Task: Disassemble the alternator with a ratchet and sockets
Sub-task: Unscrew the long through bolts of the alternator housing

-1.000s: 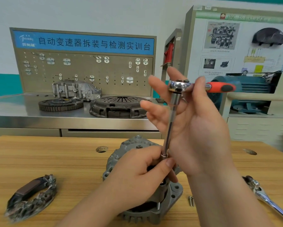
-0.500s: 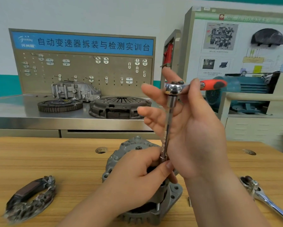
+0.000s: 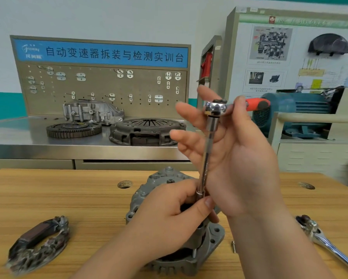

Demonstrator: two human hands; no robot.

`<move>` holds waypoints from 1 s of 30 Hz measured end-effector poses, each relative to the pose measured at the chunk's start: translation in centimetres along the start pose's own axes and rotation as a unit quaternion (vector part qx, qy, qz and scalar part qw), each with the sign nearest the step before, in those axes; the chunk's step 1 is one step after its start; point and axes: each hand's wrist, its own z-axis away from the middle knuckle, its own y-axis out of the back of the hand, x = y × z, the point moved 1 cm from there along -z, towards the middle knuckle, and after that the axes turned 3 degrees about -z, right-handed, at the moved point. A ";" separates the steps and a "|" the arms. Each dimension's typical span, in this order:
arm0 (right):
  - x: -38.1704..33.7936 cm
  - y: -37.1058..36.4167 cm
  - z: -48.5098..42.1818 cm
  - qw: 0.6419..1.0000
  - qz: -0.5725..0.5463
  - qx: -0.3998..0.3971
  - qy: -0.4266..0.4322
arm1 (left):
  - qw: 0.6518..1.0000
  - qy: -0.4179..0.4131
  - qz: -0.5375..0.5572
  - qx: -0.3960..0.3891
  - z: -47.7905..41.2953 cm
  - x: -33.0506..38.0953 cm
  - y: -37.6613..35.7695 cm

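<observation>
Our left hand (image 3: 169, 216) curled its thumb and fingers round the lower end of the bar (image 3: 208, 150), pinching it just above the alternator (image 3: 147, 190); whatever sat on the bar's tip was hidden under that grip. Our right hand (image 3: 241, 164) pinched the ratchet (image 3: 216, 107) just behind its chrome head, thumb in front and forefinger behind. The other three fingers stood straight and spread to the left of the bar; we could not tell whether they touched it. The bar stood nearly upright, leaning slightly, from the ratchet head down into the left hand. The orange handle (image 3: 255, 104) pointed right. The alternator stood on the wooden table (image 3: 48, 198), largely covered by our left hand. Left of it lay a dark horseshoe part (image 3: 38, 244), well apart. A small bolt (image 3: 234, 246) lay just beside its base on the right, and farther right lay a second ratchet (image 3: 320, 240). Behind the table, a steel bench (image 3: 18, 137) carried a flywheel (image 3: 74, 129), a clutch cover (image 3: 147, 131) and a grey housing (image 3: 92, 112), under a pegboard (image 3: 108, 85)
</observation>
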 end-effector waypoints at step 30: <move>-0.4 0.1 0.1 0.999 -0.031 0.024 0.009 | 0.999 0.038 0.002 -0.005 0.0 0.3 0.1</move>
